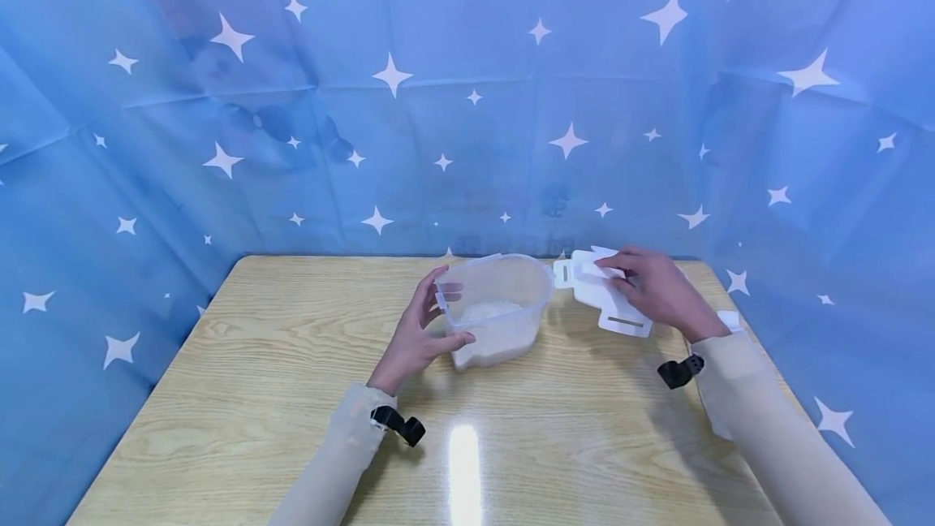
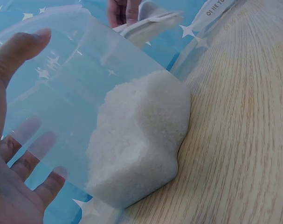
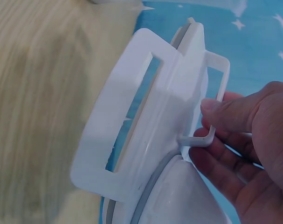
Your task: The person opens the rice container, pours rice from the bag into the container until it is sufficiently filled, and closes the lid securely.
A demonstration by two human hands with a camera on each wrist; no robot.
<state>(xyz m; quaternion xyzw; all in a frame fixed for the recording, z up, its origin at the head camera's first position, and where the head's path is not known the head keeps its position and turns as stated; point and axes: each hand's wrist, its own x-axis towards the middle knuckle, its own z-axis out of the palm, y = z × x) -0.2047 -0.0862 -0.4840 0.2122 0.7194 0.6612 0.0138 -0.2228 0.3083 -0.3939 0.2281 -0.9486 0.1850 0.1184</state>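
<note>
A clear plastic container (image 1: 498,323) stands on the table, holding white grains (image 2: 136,135) that look like rice. My left hand (image 1: 420,339) holds its left side, thumb in front and fingers behind; these fingers show through the plastic in the left wrist view. To the container's right, my right hand (image 1: 653,286) pinches a small loop handle (image 3: 220,88) on a white lid (image 3: 132,112). The lid is raised above the table and tilted, with slotted flaps at its edges and a grey seal strip. It is apart from the hand on the container.
A pale wooden table (image 1: 241,396) lies beneath, its far edge close to a blue curtain (image 1: 467,104) with white stars. Beneath the right forearm, a white object (image 1: 729,320) lies partly hidden near the table's right edge. Each wrist wears a black strap device (image 1: 398,424).
</note>
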